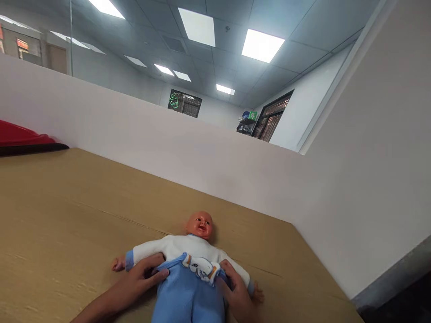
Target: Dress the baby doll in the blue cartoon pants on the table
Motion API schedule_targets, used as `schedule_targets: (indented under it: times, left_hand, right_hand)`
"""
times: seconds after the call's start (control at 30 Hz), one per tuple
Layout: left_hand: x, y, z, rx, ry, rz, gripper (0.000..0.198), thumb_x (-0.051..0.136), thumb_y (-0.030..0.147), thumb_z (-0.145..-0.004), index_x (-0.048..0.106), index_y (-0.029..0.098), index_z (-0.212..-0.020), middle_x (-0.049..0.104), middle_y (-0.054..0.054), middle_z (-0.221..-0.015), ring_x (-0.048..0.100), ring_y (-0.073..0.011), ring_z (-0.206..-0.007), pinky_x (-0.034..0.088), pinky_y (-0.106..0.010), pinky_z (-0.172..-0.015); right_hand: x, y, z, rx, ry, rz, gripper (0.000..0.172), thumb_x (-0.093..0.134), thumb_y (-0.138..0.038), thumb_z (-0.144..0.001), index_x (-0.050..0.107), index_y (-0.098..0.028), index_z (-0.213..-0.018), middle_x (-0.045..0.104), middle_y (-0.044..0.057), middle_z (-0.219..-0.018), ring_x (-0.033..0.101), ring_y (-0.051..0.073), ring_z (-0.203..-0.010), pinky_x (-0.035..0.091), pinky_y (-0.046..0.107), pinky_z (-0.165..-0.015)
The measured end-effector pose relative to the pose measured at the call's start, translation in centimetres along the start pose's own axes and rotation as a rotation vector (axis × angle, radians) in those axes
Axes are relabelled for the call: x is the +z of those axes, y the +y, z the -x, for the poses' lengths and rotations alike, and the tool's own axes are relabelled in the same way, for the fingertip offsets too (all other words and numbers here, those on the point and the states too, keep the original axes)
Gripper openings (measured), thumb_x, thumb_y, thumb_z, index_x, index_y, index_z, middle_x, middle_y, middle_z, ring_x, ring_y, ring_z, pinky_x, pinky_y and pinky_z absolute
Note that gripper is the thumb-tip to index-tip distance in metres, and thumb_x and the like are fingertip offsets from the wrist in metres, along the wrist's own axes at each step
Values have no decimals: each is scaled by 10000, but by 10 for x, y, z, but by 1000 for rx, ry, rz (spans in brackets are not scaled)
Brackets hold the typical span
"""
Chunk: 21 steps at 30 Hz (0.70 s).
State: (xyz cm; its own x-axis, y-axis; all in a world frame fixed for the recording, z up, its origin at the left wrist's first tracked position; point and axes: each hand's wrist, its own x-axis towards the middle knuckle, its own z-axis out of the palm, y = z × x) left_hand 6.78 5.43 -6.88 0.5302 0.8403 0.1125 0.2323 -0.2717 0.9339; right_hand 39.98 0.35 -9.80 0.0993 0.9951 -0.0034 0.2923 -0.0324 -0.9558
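A baby doll [200, 225] lies on its back on the tan tabletop, arms spread to both sides. It wears a white top [188, 244] with blue cuffs. Over its lower body are blue pants [188, 291] with an animal-face patch [201, 268] at the front of the waistband. My left hand [143, 279] pinches the waistband at its left end, thumb in front of the cloth. At the other end, my right hand [234, 289] grips the waistband beside the patch. The doll's feet are out of view below.
The tan tabletop [84, 215] runs up to a low white wall [202, 161], with a glass pane above it at the left. Red cloth with a black edge [27, 137] lies at the far left. A dark gap shows past the table at lower right.
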Motion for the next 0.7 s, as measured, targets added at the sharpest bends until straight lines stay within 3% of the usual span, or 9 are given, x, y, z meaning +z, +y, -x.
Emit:
schedule_targets:
  times: [0.1, 0.17, 0.33, 0.47, 0.57, 0.7]
  left_hand:
    - [-3, 1, 1, 44, -56, 73, 470, 570, 652, -968, 573, 225, -771, 519, 0, -875, 522, -245, -894, 455, -289, -860]
    - [-3, -5, 2, 26, -68, 110, 474, 629, 680, -926, 616, 226, -790, 542, -18, -928, 547, -275, -956, 470, -313, -906]
    - [-5, -28, 5, -86, 8, 241, 565, 823, 679, -765, 736, 253, -1127, 643, -81, -1272, 522, -377, -1278, 413, -443, -1128]
    - [-8, -26, 4, 42, 2, 330, 376, 771, 602, -868, 687, 242, -936, 609, -12, -940, 567, -267, -949, 471, -340, -903]
    - [-7, -20, 0, 94, 51, 389, 381, 777, 574, -883, 605, 234, -870, 512, 14, -856, 507, -216, -852, 438, -280, -788]
    - [-4, -13, -1, 117, 169, 315, 352, 673, 583, -965, 621, 234, -978, 590, -42, -1091, 540, -265, -1119, 425, -303, -989]
  right_hand:
    - [2, -13, -8, -39, 19, -16, 606, 617, -787, -870, 724, -236, -1098, 750, 73, -1145, 661, 289, -1169, 499, 374, -1103]
    - [9, -21, -18, -98, 48, -24, 615, 526, -809, -910, 689, -244, -1087, 737, 70, -1046, 671, 271, -1068, 529, 363, -1026]
    - [17, -37, -28, -171, -119, -20, 687, 533, -817, -905, 672, -218, -1211, 735, 103, -1177, 662, 286, -1170, 523, 384, -1050]
    - [-4, -37, -15, -105, -370, 36, 727, 642, -756, -883, 657, -221, -1375, 669, 145, -1417, 600, 330, -1350, 446, 445, -1169]
    - [-15, -37, -7, -81, -397, 121, 881, 807, -734, -742, 619, -233, -1441, 579, 150, -1539, 506, 365, -1449, 368, 471, -1235]
    - [-5, -45, -6, -185, -288, 227, 491, 640, -659, -932, 733, -226, -1145, 709, 94, -1190, 618, 299, -1171, 442, 420, -1120]
